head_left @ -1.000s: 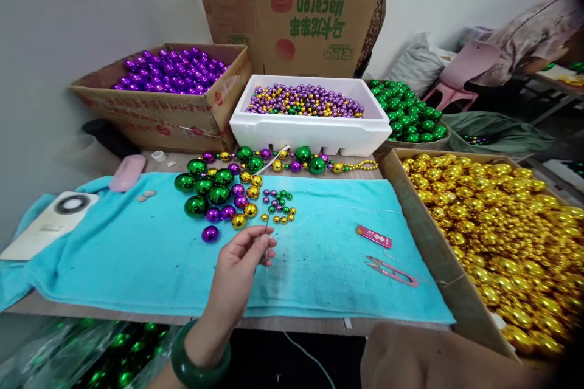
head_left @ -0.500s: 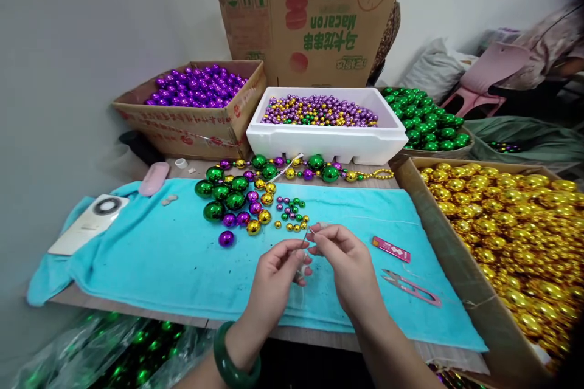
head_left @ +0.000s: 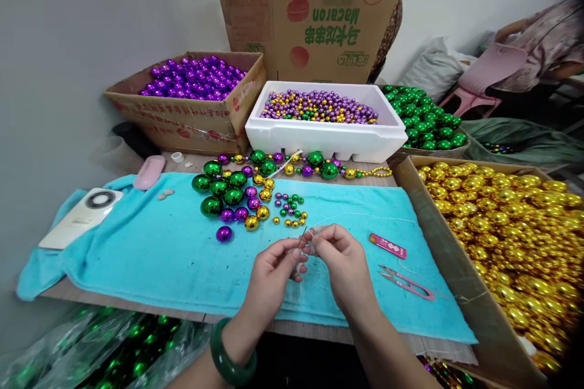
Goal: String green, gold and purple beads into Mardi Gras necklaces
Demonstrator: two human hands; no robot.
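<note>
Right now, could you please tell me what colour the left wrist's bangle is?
The bangle is dark green, best seen in the head view.

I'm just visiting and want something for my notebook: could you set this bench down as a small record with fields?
Left hand: pinches a thin needle; green bangle at the wrist
Right hand: fingers pinched beside it, seemingly on white thread
On the towel: loose green, purple and gold beads, pink snips, pink packet
Behind: strung beads, white foam box of small beads
Far right: carton of gold beads
</note>
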